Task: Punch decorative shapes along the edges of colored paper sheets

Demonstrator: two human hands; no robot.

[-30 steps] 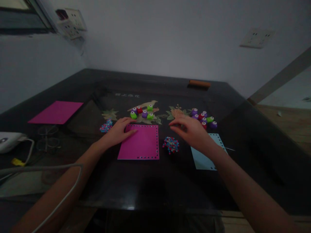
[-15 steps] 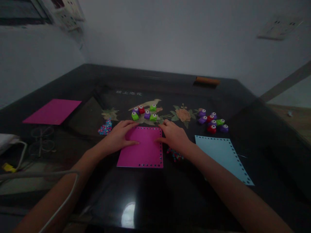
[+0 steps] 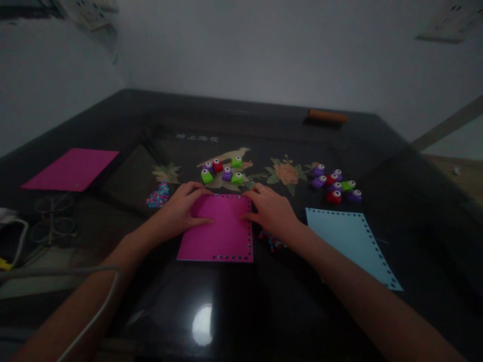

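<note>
A magenta sheet [image 3: 221, 234] with punched holes along its right and near edges lies on the dark table [image 3: 264, 311] in front of me. My left hand [image 3: 181, 208] rests on its upper left corner, fingers flat and spread. My right hand [image 3: 271, 211] presses its upper right edge, fingers stretched out. A small heap of punched confetti [image 3: 272, 242] shows partly under my right wrist. A light blue punched sheet [image 3: 352, 244] lies to the right.
Two clusters of small craft punches sit behind the sheet, one at centre [image 3: 222, 172], one at right [image 3: 335, 183]. A second confetti heap [image 3: 157, 195] and another magenta sheet [image 3: 71, 168] lie left. A white cable [image 3: 56, 274] runs at the near left.
My right hand came left from near the right punches onto the magenta sheet's right edge. The head camera dipped and shifted, showing more of the blue sheet. My left hand stayed.
</note>
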